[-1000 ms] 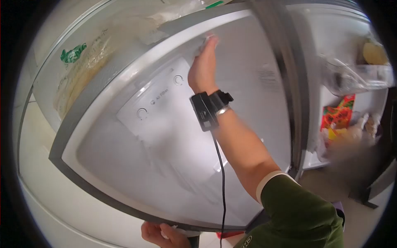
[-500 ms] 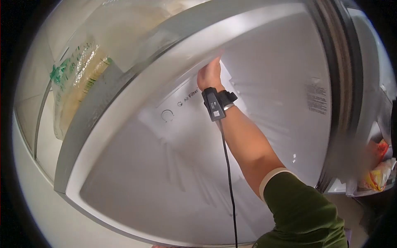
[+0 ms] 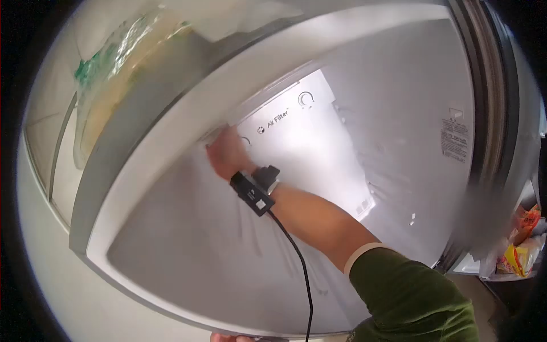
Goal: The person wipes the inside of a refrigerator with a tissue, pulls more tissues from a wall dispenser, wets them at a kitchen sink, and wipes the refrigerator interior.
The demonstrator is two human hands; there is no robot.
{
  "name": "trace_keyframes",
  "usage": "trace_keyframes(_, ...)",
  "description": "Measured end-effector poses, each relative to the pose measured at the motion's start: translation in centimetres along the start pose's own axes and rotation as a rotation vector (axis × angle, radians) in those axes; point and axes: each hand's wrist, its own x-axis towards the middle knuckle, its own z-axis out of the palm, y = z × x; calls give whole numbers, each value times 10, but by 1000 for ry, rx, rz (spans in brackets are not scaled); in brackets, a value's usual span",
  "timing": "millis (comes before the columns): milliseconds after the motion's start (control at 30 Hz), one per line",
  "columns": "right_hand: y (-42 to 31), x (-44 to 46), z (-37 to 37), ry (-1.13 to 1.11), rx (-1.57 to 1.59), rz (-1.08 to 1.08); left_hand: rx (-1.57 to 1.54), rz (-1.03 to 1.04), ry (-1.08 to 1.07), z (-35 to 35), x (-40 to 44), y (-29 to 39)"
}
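Inside a white fridge compartment (image 3: 171, 228), my right hand (image 3: 226, 153) is against the back upper wall, just left of the panel marked "Air Filter" (image 3: 307, 142). Motion smears its fingers, and whatever they hold is hidden. A black device with a cable (image 3: 252, 194) is strapped to that wrist. At the bottom edge of the view my left hand (image 3: 231, 338) shows only in part, its fingers pressed together below the compartment's front rim. What it holds is out of sight.
On the left, beyond the grey fridge edge (image 3: 131, 131), lies a clear plastic bag with green print (image 3: 114, 85). The door seal (image 3: 493, 102) runs down the right side. Red and yellow packets (image 3: 521, 251) sit in a door shelf at the far right.
My right hand has moved left and down along the back wall, uncovering more of the filter panel. The view has shifted closer, and my left hand shows less than a second ago.
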Motion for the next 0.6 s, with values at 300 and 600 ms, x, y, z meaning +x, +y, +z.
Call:
trace_keyframes(300,-16,-48,14,-480,313,190,-104,7,-78,2,2,5)
trace_keyframes(600,-53,-94,21,-646,-431,-105,-114,7,-63,6,5,-6)
